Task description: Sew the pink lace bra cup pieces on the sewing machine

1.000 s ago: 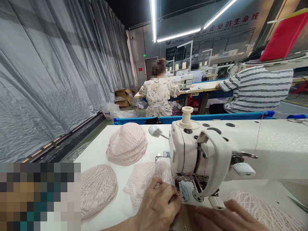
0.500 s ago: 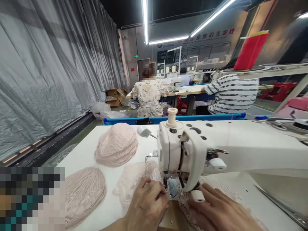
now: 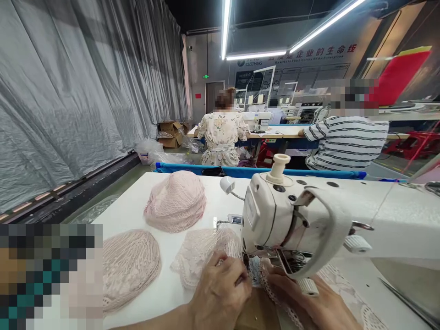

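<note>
My left hand (image 3: 220,293) is curled with its fingertips pinching pale pink lace (image 3: 202,250) just left of the needle of a white sewing machine (image 3: 309,220). My right hand (image 3: 309,305) lies on the lace strip in front of the machine head, with its fingers pressed on the fabric near the presser foot, partly hidden by the machine. The lace piece runs under the machine head and out to the right.
Two stacks of pink lace cups (image 3: 176,201) (image 3: 130,266) lie on the white table (image 3: 220,201) to the left. A grey plastic curtain (image 3: 68,101) hangs on the left. Two people (image 3: 222,137) (image 3: 347,142) sit at other sewing tables beyond a blue rail (image 3: 261,173).
The view swung left and back. My right hand moved from lying flat on the lace to pressing closer under the machine head. My left hand stayed pinched on the lace by the needle.
</note>
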`<state>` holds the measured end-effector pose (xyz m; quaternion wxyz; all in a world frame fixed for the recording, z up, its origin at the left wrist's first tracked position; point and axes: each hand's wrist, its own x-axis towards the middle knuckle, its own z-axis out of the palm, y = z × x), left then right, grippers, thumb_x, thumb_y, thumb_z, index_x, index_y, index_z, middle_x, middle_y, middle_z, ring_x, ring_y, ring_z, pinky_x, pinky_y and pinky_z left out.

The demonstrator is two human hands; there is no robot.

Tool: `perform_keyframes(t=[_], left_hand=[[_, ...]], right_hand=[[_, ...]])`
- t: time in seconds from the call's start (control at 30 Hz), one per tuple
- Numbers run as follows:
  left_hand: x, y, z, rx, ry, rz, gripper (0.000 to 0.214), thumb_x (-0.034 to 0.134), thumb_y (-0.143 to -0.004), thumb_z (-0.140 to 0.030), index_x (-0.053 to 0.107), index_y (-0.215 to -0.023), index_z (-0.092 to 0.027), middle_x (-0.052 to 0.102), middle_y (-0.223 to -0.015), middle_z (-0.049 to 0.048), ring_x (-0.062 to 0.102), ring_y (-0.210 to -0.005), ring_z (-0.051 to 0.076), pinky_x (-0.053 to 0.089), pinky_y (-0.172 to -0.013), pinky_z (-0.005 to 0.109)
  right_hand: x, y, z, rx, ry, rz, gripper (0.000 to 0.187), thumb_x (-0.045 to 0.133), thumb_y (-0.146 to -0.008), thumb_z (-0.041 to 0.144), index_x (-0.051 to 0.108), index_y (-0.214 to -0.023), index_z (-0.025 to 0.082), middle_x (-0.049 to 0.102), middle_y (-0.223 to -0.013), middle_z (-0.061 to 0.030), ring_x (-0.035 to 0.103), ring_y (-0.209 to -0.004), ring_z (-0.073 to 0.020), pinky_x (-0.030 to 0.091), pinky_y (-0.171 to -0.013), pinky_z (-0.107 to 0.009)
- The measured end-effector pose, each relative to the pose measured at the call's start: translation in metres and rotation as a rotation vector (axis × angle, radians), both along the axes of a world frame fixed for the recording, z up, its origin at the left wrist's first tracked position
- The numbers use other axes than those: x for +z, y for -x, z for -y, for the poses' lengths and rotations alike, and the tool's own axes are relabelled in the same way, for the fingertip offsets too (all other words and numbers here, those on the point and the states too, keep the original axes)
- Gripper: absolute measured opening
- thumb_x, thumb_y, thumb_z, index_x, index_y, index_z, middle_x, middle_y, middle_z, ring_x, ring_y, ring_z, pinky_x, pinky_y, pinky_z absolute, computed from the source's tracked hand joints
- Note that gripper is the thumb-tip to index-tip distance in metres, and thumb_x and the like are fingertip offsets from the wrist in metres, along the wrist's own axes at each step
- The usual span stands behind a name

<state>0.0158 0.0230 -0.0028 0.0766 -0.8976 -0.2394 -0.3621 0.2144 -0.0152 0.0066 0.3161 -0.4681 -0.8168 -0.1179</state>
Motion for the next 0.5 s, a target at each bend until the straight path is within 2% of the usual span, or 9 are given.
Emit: perform_keyframes(t=[0.07, 0.17, 0.37, 0.5], left_hand=[[0.000, 0.000, 0.000, 0.000, 0.000, -0.005, 0.026, 0.039, -0.094, -0.011, 0.054, -0.072, -0.013, 0.057, -0.077, 0.0012, 0.055, -0.071, 0.011, 0.042, -0.074, 0.030], [-0.001, 0.002, -0.001, -0.013, 0.027, -0.002, 0.027, 0.039, -0.094, -0.013, 0.055, -0.072, -0.014, 0.057, -0.078, 0.0007, 0.055, -0.071, 0.010, 0.040, -0.076, 0.030], [-0.003, 0.006, -0.004, -0.040, 0.082, -0.032, 0.018, 0.046, -0.090, -0.013, 0.058, -0.076, -0.014, 0.057, -0.083, -0.0005, 0.055, -0.072, 0.010, 0.036, -0.081, 0.033], [-0.002, 0.006, -0.004, -0.032, 0.076, -0.022, 0.019, 0.045, -0.091, -0.012, 0.059, -0.078, -0.014, 0.057, -0.082, -0.0004, 0.054, -0.073, 0.010, 0.035, -0.082, 0.032]], right_hand=[[-0.005, -0.002, 0.001, 0.063, 0.069, 0.046, 0.033, 0.032, -0.098, 0.029, 0.064, -0.093, 0.026, 0.069, -0.087, -0.0016, 0.066, -0.075, -0.0138, 0.053, -0.062, -0.020], [-0.014, -0.007, -0.001, 0.073, 0.151, 0.129, 0.027, 0.036, -0.097, 0.029, 0.063, -0.097, 0.024, 0.070, -0.095, -0.0033, 0.068, -0.082, -0.0155, 0.055, -0.068, -0.022], [-0.021, -0.012, -0.007, 0.116, 0.076, 0.183, 0.031, 0.035, -0.098, 0.030, 0.059, -0.116, 0.024, 0.068, -0.109, -0.0049, 0.067, -0.092, -0.0163, 0.055, -0.076, -0.024], [-0.018, -0.010, -0.009, 0.142, 0.120, 0.083, 0.034, 0.031, -0.099, 0.029, 0.061, -0.115, 0.026, 0.068, -0.107, -0.0039, 0.067, -0.088, -0.0159, 0.056, -0.072, -0.024]])
